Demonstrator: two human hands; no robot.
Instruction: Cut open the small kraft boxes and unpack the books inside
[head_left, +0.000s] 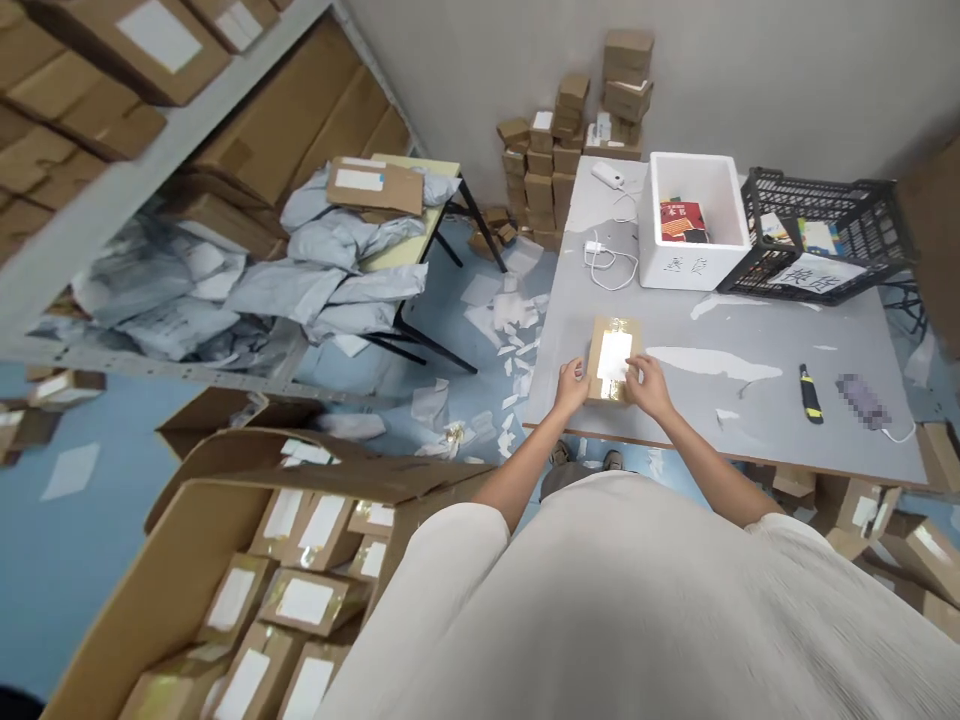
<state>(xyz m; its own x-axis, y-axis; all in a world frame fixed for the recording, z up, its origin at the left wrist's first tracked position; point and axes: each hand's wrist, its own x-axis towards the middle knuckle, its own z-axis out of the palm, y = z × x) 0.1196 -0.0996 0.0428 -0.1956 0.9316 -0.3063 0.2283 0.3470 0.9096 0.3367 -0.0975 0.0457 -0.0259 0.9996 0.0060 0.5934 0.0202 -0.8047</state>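
Observation:
A small cardboard box with shiny tape lies flat near the front left of the grey table. On its top is a white paper label. My left hand is against the box's left side, its fingers curled at the edge. The fingertips of my right hand are pinched together at the right edge of the label. Exactly how much paper lies between them is hidden. To the right on the table are a black-and-yellow utility knife and a blurred-out phone-like object with a white cable.
A white foam box and a black plastic crate stand along the table's back. A large carton of labelled boxes is at lower left. Grey parcels fill the shelf and side table. Paper scraps litter the floor.

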